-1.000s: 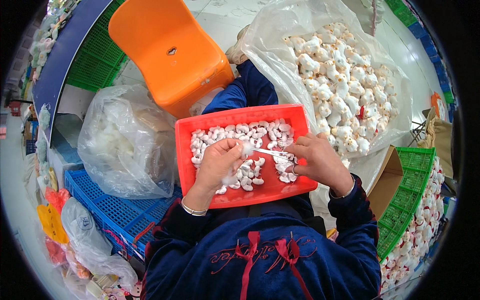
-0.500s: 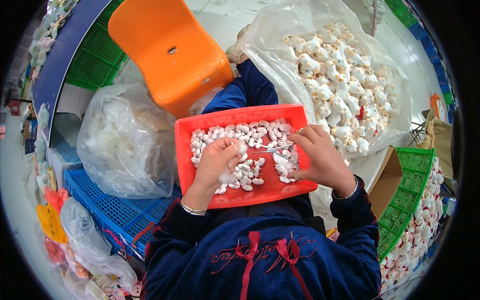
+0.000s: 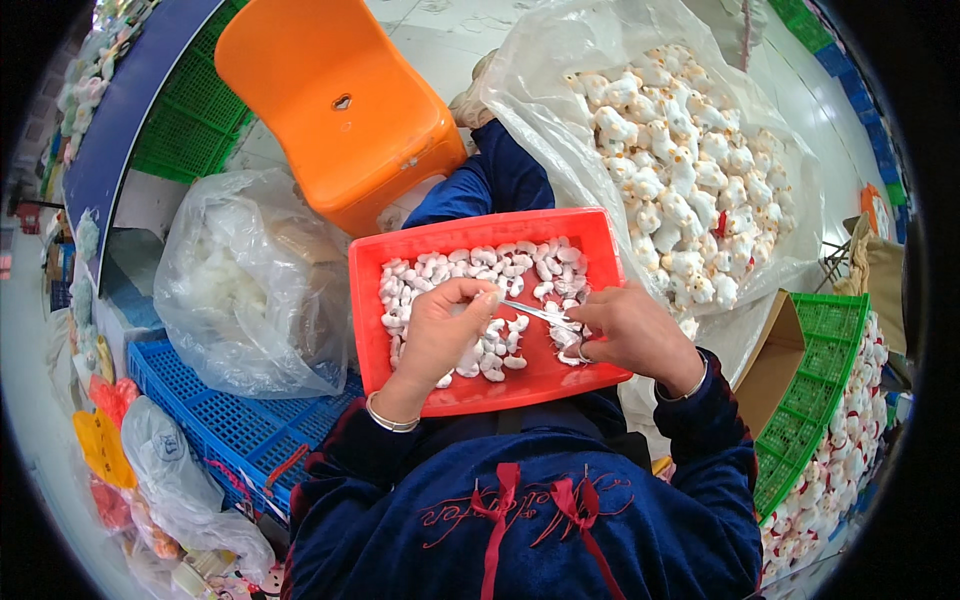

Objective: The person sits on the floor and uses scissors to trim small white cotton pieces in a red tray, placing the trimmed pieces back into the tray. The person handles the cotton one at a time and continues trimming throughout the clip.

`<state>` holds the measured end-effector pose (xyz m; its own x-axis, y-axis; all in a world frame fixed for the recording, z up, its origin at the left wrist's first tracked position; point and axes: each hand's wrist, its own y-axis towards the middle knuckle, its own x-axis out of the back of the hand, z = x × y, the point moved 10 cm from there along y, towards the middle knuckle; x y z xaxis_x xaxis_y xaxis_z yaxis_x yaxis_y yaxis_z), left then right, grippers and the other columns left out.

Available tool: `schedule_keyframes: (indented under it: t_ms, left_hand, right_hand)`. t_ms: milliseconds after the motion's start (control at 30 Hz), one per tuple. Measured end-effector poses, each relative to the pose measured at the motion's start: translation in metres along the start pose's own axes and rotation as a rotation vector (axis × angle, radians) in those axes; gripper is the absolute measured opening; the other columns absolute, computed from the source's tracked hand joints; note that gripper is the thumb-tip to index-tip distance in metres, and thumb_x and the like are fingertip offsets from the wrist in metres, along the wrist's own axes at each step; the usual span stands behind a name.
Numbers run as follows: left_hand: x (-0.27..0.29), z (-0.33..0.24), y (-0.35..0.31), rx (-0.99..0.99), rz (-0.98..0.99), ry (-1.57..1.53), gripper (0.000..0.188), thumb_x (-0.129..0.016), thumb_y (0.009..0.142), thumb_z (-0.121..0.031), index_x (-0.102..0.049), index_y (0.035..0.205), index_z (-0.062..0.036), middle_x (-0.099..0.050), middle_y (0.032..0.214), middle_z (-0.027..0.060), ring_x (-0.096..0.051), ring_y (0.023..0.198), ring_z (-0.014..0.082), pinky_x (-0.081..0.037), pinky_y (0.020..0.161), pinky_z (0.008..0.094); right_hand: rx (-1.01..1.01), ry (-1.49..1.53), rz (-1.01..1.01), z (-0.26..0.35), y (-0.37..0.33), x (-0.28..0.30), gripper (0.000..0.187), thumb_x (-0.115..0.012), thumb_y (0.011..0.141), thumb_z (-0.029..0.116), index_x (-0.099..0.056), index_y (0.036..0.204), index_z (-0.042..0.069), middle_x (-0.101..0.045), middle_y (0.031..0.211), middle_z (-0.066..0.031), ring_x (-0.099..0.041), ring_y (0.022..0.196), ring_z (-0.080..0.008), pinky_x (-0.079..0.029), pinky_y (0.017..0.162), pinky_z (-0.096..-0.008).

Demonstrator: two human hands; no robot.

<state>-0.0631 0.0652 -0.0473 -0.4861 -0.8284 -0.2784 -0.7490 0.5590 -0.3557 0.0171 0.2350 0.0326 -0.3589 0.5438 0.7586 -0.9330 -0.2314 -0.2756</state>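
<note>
On my lap lies a red plastic tray (image 3: 480,404) holding many small white stuffed pieces (image 3: 420,268). Over its left part, my left hand (image 3: 445,325) is closed, thumb and fingertips pinched on a small white piece (image 3: 488,290) that the fingers mostly cover. My right hand (image 3: 635,330) grips slim metal forceps (image 3: 535,312) with scissor-like handles, mostly hidden in the palm. Their tips point left and reach the pinched fingers of my left hand. Flatter white pieces (image 3: 566,340) lie beneath my right hand.
An orange chair (image 3: 340,110) stands beyond the tray. Far right, a large clear bag (image 3: 530,70) holds many white plush figures (image 3: 680,170). At left, a bag of white fibre (image 3: 235,290) rests by a blue crate (image 3: 250,420). A green crate (image 3: 815,390) is at right.
My right hand has lowered slightly, bringing the forceps tips up against my left fingertips; the jaws look closer together. My left hand has shifted slightly right.
</note>
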Motion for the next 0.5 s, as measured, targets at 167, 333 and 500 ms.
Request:
schedule_keyframes:
  t_ms: [167,333,500]
  left_hand:
    - [0.000,-0.017,-0.004,-0.122,-0.012,0.188,0.012,-0.069,0.097,-0.006,-0.073,0.106,0.0003,-0.067,0.082,0.0007,-0.061,0.071,0.0055,-0.047,0.064,0.0198]
    - [-0.004,-0.054,-0.017,-0.506,-0.177,0.516,0.013,-0.069,0.095,-0.001,-0.071,0.108,0.0017,-0.070,0.089,0.0066,-0.063,0.071,0.0092,-0.051,0.065,0.0242]
    - [-0.011,-0.059,-0.025,-0.665,-0.218,0.571,0.014,-0.068,0.094,0.003,-0.070,0.108,0.0017,-0.070,0.090,0.0096,-0.065,0.072,0.0110,-0.052,0.065,0.0264]
  right_hand:
    - [-0.102,0.282,0.180,0.010,0.002,-0.019,0.034,-0.078,0.086,0.033,-0.074,0.102,0.003,-0.070,0.084,-0.0196,-0.068,0.076,-0.0353,-0.052,0.070,-0.0401]
    - [-0.193,0.862,0.069,0.023,-0.003,-0.072,0.034,-0.072,0.098,0.033,-0.073,0.104,0.000,-0.064,0.071,-0.0058,-0.053,0.069,-0.0074,-0.047,0.063,-0.0301]
    - [-0.300,1.098,0.031,0.038,0.004,-0.088,0.032,-0.072,0.098,0.031,-0.074,0.105,0.000,-0.054,0.070,0.0053,-0.045,0.065,-0.0040,-0.037,0.056,-0.0238]
